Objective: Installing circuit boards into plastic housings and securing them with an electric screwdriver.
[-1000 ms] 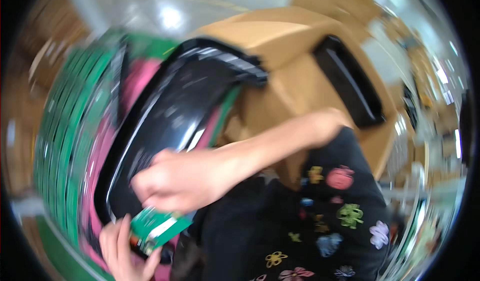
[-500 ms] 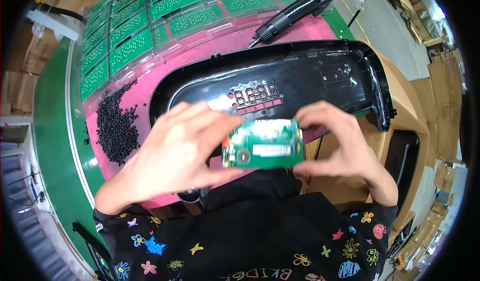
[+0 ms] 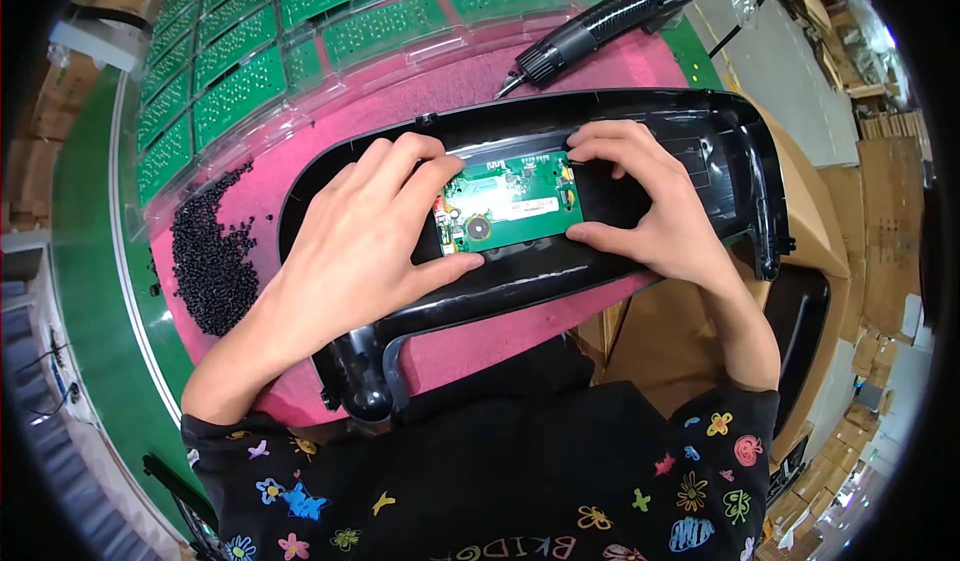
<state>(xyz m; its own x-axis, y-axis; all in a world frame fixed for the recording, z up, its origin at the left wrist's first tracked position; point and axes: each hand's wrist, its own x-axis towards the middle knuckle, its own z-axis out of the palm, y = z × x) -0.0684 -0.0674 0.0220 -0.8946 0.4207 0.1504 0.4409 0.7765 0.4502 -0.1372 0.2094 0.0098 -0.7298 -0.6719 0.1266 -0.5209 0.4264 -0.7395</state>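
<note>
A green circuit board (image 3: 525, 223) with a white label and a round dark part lies at the middle of a black plastic housing (image 3: 350, 186). It covers the display cut-outs in the housing's floor. My left hand (image 3: 365, 231) grips the board's left edge, thumb at the near corner and fingers at the far one. Around the right edge, my right hand (image 3: 655, 196) has its thumb near and its fingers far, closed on the board. Whether the board rests fully on the housing floor I cannot tell.
A heap of small black screws (image 3: 212, 261) lies on the pink mat (image 3: 500, 346) at left. Behind the housing is an electric screwdriver (image 3: 600, 31). Clear trays (image 3: 300, 96) of green boards stand at the back left. A cardboard box (image 3: 670, 351) is at right.
Both hands have carried the circuit board away from my body, down into the housing over the display cut-outs. More of the housing's near edge now shows.
</note>
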